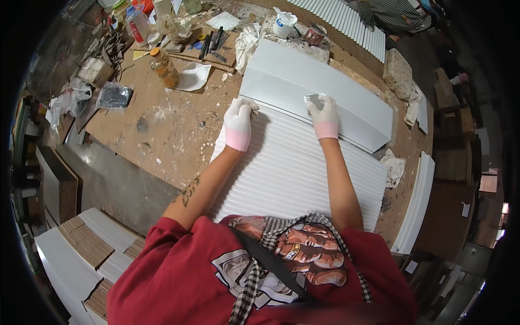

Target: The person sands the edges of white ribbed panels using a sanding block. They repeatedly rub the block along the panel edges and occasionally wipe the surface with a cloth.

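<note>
A white ribbed panel lies flat on the workbench in front of me. A second, smoother white panel lies across its far end. My left hand, in a white and pink glove, rests on the ribbed panel's far left corner with fingers curled over the edge. My right hand, gloved the same way, presses a small grey pad or cloth against the near edge of the smoother panel.
The brown workbench carries an amber bottle, pens, rags, a white tub and plastic bags. More ribbed panels lie at the back. White strips lean at the right. Stacked boards sit low left.
</note>
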### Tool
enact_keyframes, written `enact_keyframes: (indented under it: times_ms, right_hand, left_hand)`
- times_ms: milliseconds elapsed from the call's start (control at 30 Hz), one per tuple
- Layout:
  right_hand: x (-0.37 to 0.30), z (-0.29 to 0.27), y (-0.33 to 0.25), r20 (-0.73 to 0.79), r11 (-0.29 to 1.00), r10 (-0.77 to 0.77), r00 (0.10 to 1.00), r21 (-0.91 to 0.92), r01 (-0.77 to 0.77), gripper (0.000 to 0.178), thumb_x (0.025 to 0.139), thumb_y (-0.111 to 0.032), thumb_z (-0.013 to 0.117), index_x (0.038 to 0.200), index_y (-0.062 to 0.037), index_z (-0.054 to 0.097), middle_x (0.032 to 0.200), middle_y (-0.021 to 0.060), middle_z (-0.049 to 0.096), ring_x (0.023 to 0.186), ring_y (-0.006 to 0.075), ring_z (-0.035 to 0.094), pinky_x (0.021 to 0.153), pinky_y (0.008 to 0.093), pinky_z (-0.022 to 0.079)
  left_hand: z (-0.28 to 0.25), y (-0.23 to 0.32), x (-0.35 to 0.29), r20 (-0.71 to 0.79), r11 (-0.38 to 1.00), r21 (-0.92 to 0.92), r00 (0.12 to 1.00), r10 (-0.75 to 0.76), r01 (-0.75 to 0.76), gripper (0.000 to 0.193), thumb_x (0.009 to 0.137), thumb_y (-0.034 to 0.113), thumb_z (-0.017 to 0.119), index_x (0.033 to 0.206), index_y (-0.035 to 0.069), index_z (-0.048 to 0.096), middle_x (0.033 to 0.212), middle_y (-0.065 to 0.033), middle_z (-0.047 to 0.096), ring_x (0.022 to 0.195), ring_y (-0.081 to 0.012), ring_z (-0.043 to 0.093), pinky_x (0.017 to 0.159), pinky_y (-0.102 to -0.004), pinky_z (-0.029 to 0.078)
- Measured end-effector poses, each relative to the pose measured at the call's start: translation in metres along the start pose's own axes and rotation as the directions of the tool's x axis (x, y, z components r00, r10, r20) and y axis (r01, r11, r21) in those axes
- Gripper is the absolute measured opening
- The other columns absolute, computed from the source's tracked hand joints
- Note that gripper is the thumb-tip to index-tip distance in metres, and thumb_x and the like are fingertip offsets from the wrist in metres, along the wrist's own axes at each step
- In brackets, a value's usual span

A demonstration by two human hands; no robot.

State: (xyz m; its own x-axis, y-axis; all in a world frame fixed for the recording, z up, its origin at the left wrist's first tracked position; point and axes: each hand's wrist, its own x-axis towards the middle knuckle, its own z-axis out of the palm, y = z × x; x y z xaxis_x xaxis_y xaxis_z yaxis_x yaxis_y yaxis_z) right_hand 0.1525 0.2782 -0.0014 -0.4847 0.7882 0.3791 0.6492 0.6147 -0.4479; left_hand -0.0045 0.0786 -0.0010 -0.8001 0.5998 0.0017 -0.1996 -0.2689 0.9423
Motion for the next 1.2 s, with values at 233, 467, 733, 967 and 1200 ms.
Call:
enact_keyframes:
  times_ms: [233, 467, 733, 967, 1200]
  right_hand:
    - [0.002, -0.007, 0.011, 0.068, 0.996, -0.021, 0.997, -0.087, 0.027, 0.043, 0.084, -0.038, 0.074, 0.110, -0.0044, 0.070, 0.115, 0.0162, 0.071, 0.114, 0.0365, 0.061, 0.103, 0.0447, 0.045]
    - [0.012, -0.043, -0.017, 0.222, 0.989, 0.098, 0.970, -0.131, -0.069, 0.047, 0.086, -0.044, 0.069, 0.110, -0.0042, 0.072, 0.111, 0.0190, 0.073, 0.105, 0.0378, 0.067, 0.098, 0.0432, 0.049]
    - [0.050, -0.068, -0.039, 0.545, 0.938, 0.219, 0.809, 0.110, -0.327, 0.047, 0.083, -0.048, 0.071, 0.100, -0.0043, 0.076, 0.083, 0.0139, 0.076, 0.083, 0.0269, 0.073, 0.082, 0.0375, 0.054]
    - [0.067, 0.055, -0.121, 0.260, 0.991, -0.097, 0.961, 0.111, 0.070, 0.051, 0.079, -0.041, 0.075, 0.114, -0.0037, 0.073, 0.116, 0.0223, 0.070, 0.106, 0.0376, 0.068, 0.095, 0.0437, 0.054]
    - [0.075, 0.111, -0.151, 0.177, 0.975, -0.208, 0.962, -0.045, 0.219, 0.039, 0.079, -0.036, 0.078, 0.103, -0.0057, 0.074, 0.113, 0.0196, 0.066, 0.107, 0.0382, 0.065, 0.094, 0.0463, 0.053]
  left_hand:
    - [-0.001, -0.002, 0.002, 0.005, 0.999, 0.041, 1.000, -0.010, 0.009, 0.020, 0.088, 0.001, 0.044, 0.086, 0.001, 0.064, 0.084, -0.0036, 0.064, 0.074, -0.0097, 0.054, 0.071, -0.0240, 0.044]
    - [-0.003, -0.005, 0.001, 0.023, 1.000, 0.015, 1.000, 0.004, -0.005, 0.021, 0.090, 0.002, 0.045, 0.088, 0.000, 0.065, 0.086, -0.0037, 0.066, 0.076, -0.0087, 0.055, 0.072, -0.0233, 0.045]
    - [-0.004, -0.013, 0.005, 0.022, 0.994, 0.096, 0.999, 0.044, -0.046, 0.023, 0.094, 0.001, 0.045, 0.093, -0.001, 0.067, 0.086, -0.0041, 0.065, 0.077, -0.0097, 0.056, 0.074, -0.0233, 0.046]
    - [-0.003, -0.008, 0.003, 0.031, 0.990, 0.134, 0.999, 0.035, -0.039, 0.023, 0.093, 0.001, 0.045, 0.091, -0.001, 0.068, 0.086, -0.0050, 0.066, 0.075, -0.0095, 0.057, 0.073, -0.0243, 0.047]
    - [-0.002, -0.007, 0.004, 0.025, 0.989, 0.136, 0.999, 0.048, -0.051, 0.024, 0.093, 0.002, 0.045, 0.091, -0.001, 0.069, 0.084, -0.0048, 0.065, 0.075, -0.0097, 0.057, 0.073, -0.0243, 0.047]
